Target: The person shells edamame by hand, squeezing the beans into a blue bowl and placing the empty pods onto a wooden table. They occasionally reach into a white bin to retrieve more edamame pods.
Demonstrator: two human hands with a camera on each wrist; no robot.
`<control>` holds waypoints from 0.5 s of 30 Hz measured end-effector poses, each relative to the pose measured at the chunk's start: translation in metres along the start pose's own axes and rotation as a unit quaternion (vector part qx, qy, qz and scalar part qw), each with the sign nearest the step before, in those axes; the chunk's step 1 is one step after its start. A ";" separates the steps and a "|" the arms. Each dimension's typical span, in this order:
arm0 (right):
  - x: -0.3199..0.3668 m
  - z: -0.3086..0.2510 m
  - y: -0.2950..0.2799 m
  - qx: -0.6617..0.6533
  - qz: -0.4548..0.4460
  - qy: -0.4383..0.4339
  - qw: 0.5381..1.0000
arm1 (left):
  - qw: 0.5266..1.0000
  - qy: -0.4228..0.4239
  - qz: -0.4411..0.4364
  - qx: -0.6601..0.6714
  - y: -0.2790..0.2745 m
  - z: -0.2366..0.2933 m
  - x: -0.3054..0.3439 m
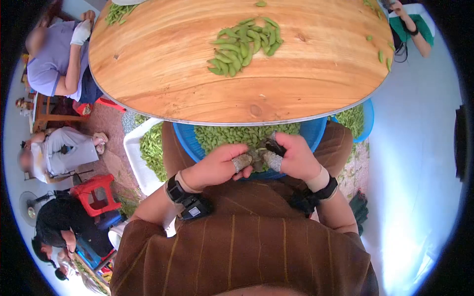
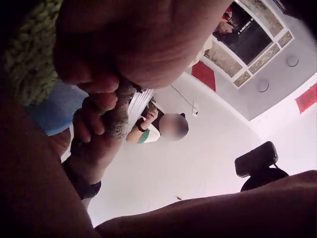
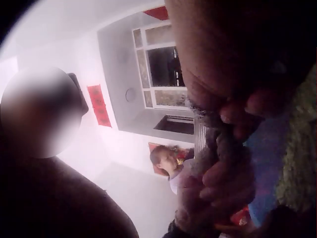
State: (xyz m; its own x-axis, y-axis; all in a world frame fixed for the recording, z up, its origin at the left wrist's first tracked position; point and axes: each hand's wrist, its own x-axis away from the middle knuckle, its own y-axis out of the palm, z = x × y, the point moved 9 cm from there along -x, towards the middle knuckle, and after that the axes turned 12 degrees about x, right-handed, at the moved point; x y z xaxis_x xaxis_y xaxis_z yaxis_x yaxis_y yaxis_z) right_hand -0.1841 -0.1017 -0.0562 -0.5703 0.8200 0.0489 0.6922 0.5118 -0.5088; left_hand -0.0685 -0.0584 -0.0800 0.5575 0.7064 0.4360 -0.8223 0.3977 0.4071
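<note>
In the head view my left hand [image 1: 217, 166] and right hand [image 1: 298, 158] meet fingertip to fingertip over a blue basin [image 1: 185, 140]. Grey wraps cover some fingers, darkened at the tips. Between them they pinch a small green soybean pod [image 1: 260, 149], mostly hidden by the fingers. Below lies a heap of light green shelled soybeans [image 1: 222, 135] filling the basin. Both wrist views show the curled fingers close together, dim against the light, with the left hand [image 2: 133, 39] and the right hand [image 3: 213, 59] nearest their own cameras.
A round wooden table [image 1: 163, 74] edges over the basin, with a pile of soybean pods [image 1: 247, 44] on it. A white tub [image 1: 132, 145] of pods stands left, another blue basin [image 1: 368, 121] right. Several people sit around; a red stool [image 1: 96, 195] stands left.
</note>
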 end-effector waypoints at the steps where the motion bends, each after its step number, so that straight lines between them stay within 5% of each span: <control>1: -0.001 -0.003 0.002 0.002 -0.003 -0.001 1.000 | 1.000 0.015 0.002 -0.014 -0.001 0.001 0.000; 3: -0.004 -0.007 0.003 0.144 0.009 -0.002 0.989 | 0.999 0.034 0.004 -0.028 -0.004 0.004 0.003; 7: -0.004 -0.003 0.000 0.218 0.052 0.020 0.974 | 0.993 0.072 0.015 -0.095 -0.012 0.009 0.009; 9: -0.003 -0.015 -0.015 0.292 0.141 -0.015 0.946 | 0.992 0.077 0.025 -0.093 -0.018 0.007 0.012; 11: -0.002 -0.029 -0.016 0.249 0.121 -0.019 0.961 | 0.975 0.162 0.038 -0.149 -0.022 0.016 0.015; 15: -0.005 -0.028 0.001 0.132 0.022 0.016 0.991 | 0.951 0.185 0.031 -0.245 -0.014 0.030 0.013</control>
State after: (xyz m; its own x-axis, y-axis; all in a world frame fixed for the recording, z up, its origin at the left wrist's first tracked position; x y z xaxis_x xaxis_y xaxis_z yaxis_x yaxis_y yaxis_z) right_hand -0.1680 -0.0986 -0.0322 -0.5243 0.8502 0.0474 0.5734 0.3937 -0.7185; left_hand -0.0465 -0.0722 -0.0560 0.5030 0.8588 0.0972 -0.8570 0.5102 -0.0723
